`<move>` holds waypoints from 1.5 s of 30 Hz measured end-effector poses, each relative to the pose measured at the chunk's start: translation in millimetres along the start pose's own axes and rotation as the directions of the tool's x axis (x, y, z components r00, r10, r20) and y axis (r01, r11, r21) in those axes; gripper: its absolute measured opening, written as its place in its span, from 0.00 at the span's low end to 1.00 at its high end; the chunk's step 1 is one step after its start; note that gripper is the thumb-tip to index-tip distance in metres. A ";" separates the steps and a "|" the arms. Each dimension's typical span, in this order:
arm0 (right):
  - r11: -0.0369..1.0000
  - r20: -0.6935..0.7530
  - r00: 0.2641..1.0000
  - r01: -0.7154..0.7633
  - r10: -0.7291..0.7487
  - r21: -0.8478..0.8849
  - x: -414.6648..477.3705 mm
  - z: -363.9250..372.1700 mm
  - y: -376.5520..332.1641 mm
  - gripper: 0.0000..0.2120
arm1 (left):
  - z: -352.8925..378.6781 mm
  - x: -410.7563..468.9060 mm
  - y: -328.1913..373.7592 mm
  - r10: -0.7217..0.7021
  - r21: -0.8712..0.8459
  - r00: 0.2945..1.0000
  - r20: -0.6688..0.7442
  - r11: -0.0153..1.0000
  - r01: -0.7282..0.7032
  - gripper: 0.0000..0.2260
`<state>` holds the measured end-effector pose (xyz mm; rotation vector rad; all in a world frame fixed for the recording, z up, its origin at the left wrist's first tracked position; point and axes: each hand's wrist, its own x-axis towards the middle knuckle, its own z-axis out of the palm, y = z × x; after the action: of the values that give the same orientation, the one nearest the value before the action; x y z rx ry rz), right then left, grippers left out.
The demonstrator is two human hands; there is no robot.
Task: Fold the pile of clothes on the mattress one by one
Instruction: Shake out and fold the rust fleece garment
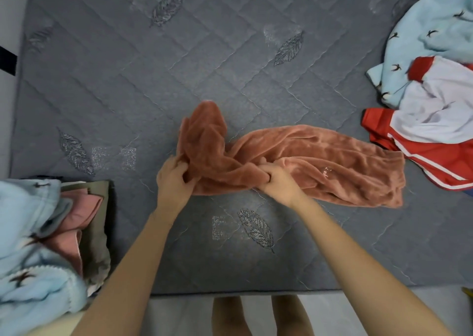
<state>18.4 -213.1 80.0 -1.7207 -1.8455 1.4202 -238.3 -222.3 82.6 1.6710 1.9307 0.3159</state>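
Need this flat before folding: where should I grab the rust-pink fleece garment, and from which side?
Probably the near right corner of the rust-pink fleece garment, coming from the near edge of the mattress. That end lies spread fairly flat with its hem exposed; the left end is a bunched hump in the left hand, and the right hand grips the twisted middle.

The rust-coloured garment (307,156) is plush, slightly glossy velvety cloth; the mattress (128,79) matt quilted fabric.
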 end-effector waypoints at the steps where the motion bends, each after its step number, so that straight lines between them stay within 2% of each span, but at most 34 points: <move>1: 0.992 0.106 0.993 -0.031 0.044 -0.125 -1.8 2.8 3.0 0.15 | 3.0 -7.3 -8.0 0.023 0.067 0.997 0.067 0.997 -0.028 0.10; 3: 0.947 0.312 0.932 -0.083 0.185 -0.311 -6.7 8.2 11.3 0.10 | 5.3 -20.7 -18.9 -0.047 0.102 0.963 0.265 0.995 0.021 0.12; 4: 0.932 0.391 0.884 -0.119 0.256 -0.342 -11.1 9.4 15.2 0.08 | 5.4 -25.8 -25.1 -0.115 0.099 0.907 0.404 0.992 0.081 0.12; 5: 0.926 0.460 0.829 -0.166 0.318 -0.340 -16.5 10.1 17.4 0.10 | 4.5 -29.6 -30.3 -0.180 0.105 0.811 0.556 0.984 0.147 0.11; 6: 0.926 0.505 0.786 -0.224 0.356 -0.303 -21.2 10.1 19.6 0.17 | 1.2 -32.1 -34.2 -0.225 0.113 0.708 0.669 0.973 0.203 0.09; 7: 0.931 0.504 0.784 -0.279 0.363 -0.237 -24.3 9.6 20.5 0.23 | -3.2 -33.0 -36.1 -0.264 0.093 0.650 0.713 0.954 0.286 0.07; 8: 0.940 0.452 0.825 -0.304 0.340 -0.154 -25.5 9.6 21.3 0.26 | -7.8 -32.0 -35.9 -0.328 0.059 0.652 0.684 0.915 0.398 0.06; 9: 0.955 0.344 0.891 -0.286 0.296 -0.081 -25.1 10.1 21.9 0.25 | -11.1 -29.2 -36.0 -0.408 0.005 0.704 0.581 0.867 0.499 0.07; 10: 0.972 0.196 0.952 -0.230 0.236 -0.054 -22.9 10.1 22.9 0.22 | -12.9 -25.8 -35.5 -0.476 -0.059 0.791 0.385 0.842 0.536 0.08; 11: 0.984 0.047 0.984 -0.168 0.171 -0.064 -19.6 9.5 23.8 0.19 | -13.9 -22.9 -31.8 -0.477 -0.116 0.868 0.137 0.863 0.492 0.08; 12: 0.990 -0.072 0.992 -0.113 0.107 -0.087 -15.7 8.8 23.0 0.19 | -14.6 -20.6 -24.9 -0.405 -0.139 0.912 -0.064 0.909 0.394 0.07; 13: 0.990 -0.152 0.987 -0.073 0.054 -0.119 -11.5 8.2 21.8 0.20 | -13.4 -18.6 -17.1 -0.281 -0.129 0.942 -0.182 0.957 0.260 0.08; 14: 0.986 -0.196 0.980 -0.045 0.012 -0.161 -6.5 7.9 21.5 0.23 | -9.8 -17.4 -9.3 -0.140 -0.103 0.963 -0.230 0.988 0.119 0.11; 16: 0.963 -0.220 0.975 -0.036 -0.024 -0.267 4.8 8.2 22.4 0.30 | 0.1 -14.3 2.8 0.073 -0.051 0.967 -0.245 0.995 -0.088 0.20; 18: 0.920 -0.199 0.980 -0.067 -0.012 -0.386 15.3 7.9 22.1 0.35 | 7.3 -10.7 11.0 0.191 -0.030 0.959 -0.211 0.979 -0.202 0.27; 21: 0.856 -0.098 0.995 -0.032 -0.022 -0.516 30.0 11.0 20.5 0.37 | 18.5 -7.4 5.6 0.427 0.216 0.904 0.010 0.882 -0.419 0.31; 22: 0.842 -0.052 0.998 0.007 -0.042 -0.540 34.0 14.0 19.2 0.37 | 22.8 -8.0 0.3 0.439 0.287 0.894 0.094 0.848 -0.446 0.32; 24: 0.812 0.033 0.997 0.081 -0.076 -0.578 40.8 22.7 15.1 0.35 | 29.0 -11.5 -11.0 0.298 0.364 0.929 0.218 0.859 -0.361 0.34; 26: 0.783 0.102 0.992 0.125 -0.079 -0.610 45.8 32.8 11.0 0.31 | 34.9 -16.0 -24.5 0.153 0.354 0.938 0.312 0.897 -0.265 0.34; 28: 0.763 0.149 0.987 0.138 -0.056 -0.631 49.0 41.9 8.3 0.28 | 37.1 -19.3 -35.1 0.093 0.317 0.919 0.384 0.921 -0.226 0.29; 30: 0.763 0.140 0.989 0.128 -0.050 -0.633 51.4 47.3 8.1 0.24 | 35.4 -21.8 -40.6 0.068 0.198 0.936 0.347 0.970 -0.144 0.20; 32: 0.777 0.085 0.994 0.105 -0.066 -0.620 53.0 47.6 11.9 0.15 | 36.4 -26.9 -43.0 0.097 0.074 0.974 0.203 0.991 -0.115 0.11; 34: 0.808 0.028 0.997 0.077 -0.075 -0.584 53.2 46.1 17.6 0.07 | 36.9 -33.3 -42.0 0.133 0.058 0.989 0.069 0.989 -0.137 0.06; 36: 0.849 -0.022 0.997 0.053 -0.076 -0.525 53.3 46.9 19.0 0.05 | 32.7 -37.7 -42.2 0.229 0.012 0.974 -0.004 0.973 -0.229 0.05; 38: 0.896 -0.092 0.992 0.033 -0.082 -0.442 54.3 49.0 14.5 0.05 | 26.8 -44.7 -43.8 0.271 -0.103 0.961 0.048 0.959 -0.266 0.09; 39: 0.915 -0.124 0.988 0.035 -0.092 -0.403 55.7 50.0 10.3 0.06 | 21.4 -48.7 -42.8 0.232 -0.194 0.963 0.139 0.960 -0.203 0.12; 40: 0.928 -0.143 0.984 0.044 -0.104 -0.369 56.9 50.7 5.5 0.07 | 16.4 -52.4 -42.4 0.162 -0.258 0.948 0.273 0.962 -0.090 0.14; 41: 0.939 -0.153 0.981 0.058 -0.116 -0.338 58.1 51.2 0.4 0.08 | 12.4 -55.3 -43.4 0.075 -0.236 0.902 0.425 0.971 0.030 0.16; 43: 0.961 -0.180 0.977 0.061 -0.113 -0.270 62.7 50.1 -11.7 0.09 | 6.2 -58.4 -49.9 -0.154 0.049 0.730 0.666 0.985 0.163 0.18; 44: 0.974 -0.205 0.974 0.048 -0.095 -0.223 65.9 48.4 -19.1 0.09 | 3.8 -58.6 -52.9 -0.278 0.213 0.629 0.726 0.961 0.178 0.19; 45: 0.985 -0.235 0.969 0.040 -0.079 -0.167 70.3 46.3 -26.0 0.09 | 2.5 -57.8 -55.5 -0.374 0.331 0.579 0.725 0.926 0.182 0.21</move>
<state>-50.9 -169.6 47.3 -1.8037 -1.9022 1.0108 -279.3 -289.3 66.6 1.2487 1.5078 -0.6965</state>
